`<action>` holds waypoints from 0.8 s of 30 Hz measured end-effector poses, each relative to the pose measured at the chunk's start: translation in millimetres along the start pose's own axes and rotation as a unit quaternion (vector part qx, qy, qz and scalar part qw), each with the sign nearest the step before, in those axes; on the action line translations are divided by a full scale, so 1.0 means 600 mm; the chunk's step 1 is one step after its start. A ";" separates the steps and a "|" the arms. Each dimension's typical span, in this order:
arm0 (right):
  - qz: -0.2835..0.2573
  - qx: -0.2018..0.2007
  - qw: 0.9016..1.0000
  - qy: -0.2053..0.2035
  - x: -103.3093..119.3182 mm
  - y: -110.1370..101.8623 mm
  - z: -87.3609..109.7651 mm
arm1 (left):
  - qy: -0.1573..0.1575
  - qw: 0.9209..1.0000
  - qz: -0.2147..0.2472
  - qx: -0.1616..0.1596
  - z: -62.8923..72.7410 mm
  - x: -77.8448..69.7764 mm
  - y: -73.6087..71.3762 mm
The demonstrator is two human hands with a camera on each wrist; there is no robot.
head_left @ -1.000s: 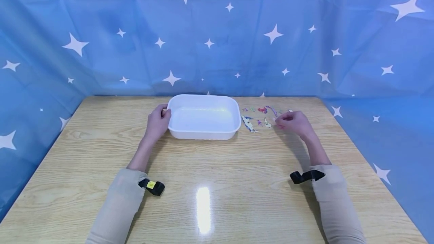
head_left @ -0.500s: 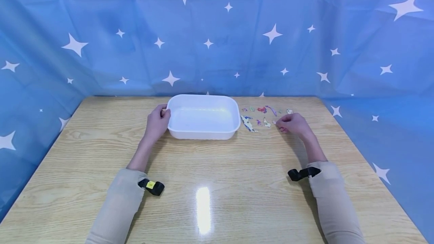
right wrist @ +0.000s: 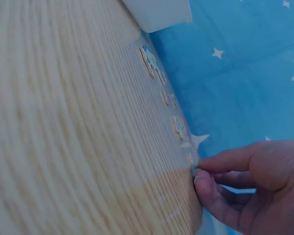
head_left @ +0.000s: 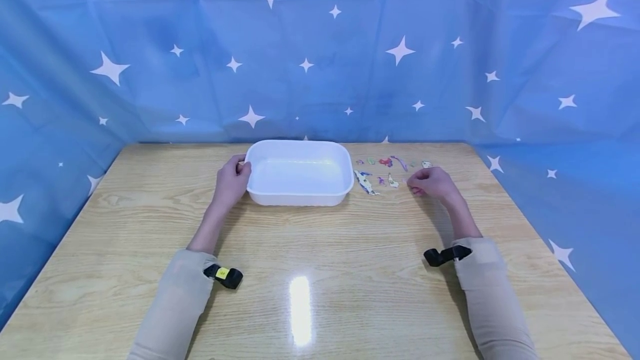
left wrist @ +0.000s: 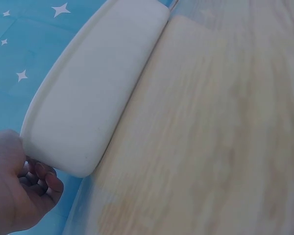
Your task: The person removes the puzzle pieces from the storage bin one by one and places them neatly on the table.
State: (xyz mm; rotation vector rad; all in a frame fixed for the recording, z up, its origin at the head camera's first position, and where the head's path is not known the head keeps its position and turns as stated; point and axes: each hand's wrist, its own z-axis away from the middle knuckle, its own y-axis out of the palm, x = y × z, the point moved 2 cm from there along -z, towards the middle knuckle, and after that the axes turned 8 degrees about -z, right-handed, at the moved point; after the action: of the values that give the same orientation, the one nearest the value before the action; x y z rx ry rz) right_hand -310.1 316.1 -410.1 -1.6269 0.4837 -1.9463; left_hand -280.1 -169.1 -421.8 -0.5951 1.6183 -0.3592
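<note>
My left hand (head_left: pixel 233 181) grips the near-left end of a white rectangular tray (head_left: pixel 296 199), thumb on the rim and fingers curled against its outer wall in the left wrist view. The tray's inside holds nothing. My right hand (head_left: pixel 434 182) is low over the table among small flat coloured cutouts, thumb and forefinger tips brought together. A pale pink cutout (head_left: pixel 405 181) lies just at its fingertips. Whether anything is between them is hidden. Nearby lie a large blue-and-cream cutout (head_left: pixel 365 182), a cream one (head_left: pixel 393 180) and a red one (head_left: pixel 385 162).
More cutouts lie to the tray's right, including a purple strip (head_left: pixel 399 162) and a black-and-white one (head_left: pixel 426 164). The wooden table (head_left: pixel 320 249) ends at a blue star-patterned cloth (head_left: pixel 320 60) behind and on both sides.
My right hand has shifted slightly down and nearer, uncovering the black-and-white cutout. My left hand and the tray stay in place.
</note>
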 end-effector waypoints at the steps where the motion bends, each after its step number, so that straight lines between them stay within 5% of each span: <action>1: -0.001 0.000 1.000 -0.001 0.000 0.001 -0.001 | -0.001 1.000 0.000 0.001 0.001 0.000 -0.001; 12: 0.003 -0.006 1.000 0.000 0.004 0.004 -0.006 | -0.004 1.000 0.007 0.012 0.001 -0.001 -0.007; 24: 0.014 0.010 1.000 -0.003 0.019 0.013 -0.004 | -0.047 0.998 0.002 0.032 0.001 -0.003 -0.013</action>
State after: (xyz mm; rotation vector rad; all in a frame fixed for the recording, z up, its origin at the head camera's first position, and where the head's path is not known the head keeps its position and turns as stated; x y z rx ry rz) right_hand -312.1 302.8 -406.6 -1.6039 0.4809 -1.9192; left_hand -277.9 -174.5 -416.3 -0.5521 1.5118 -0.3741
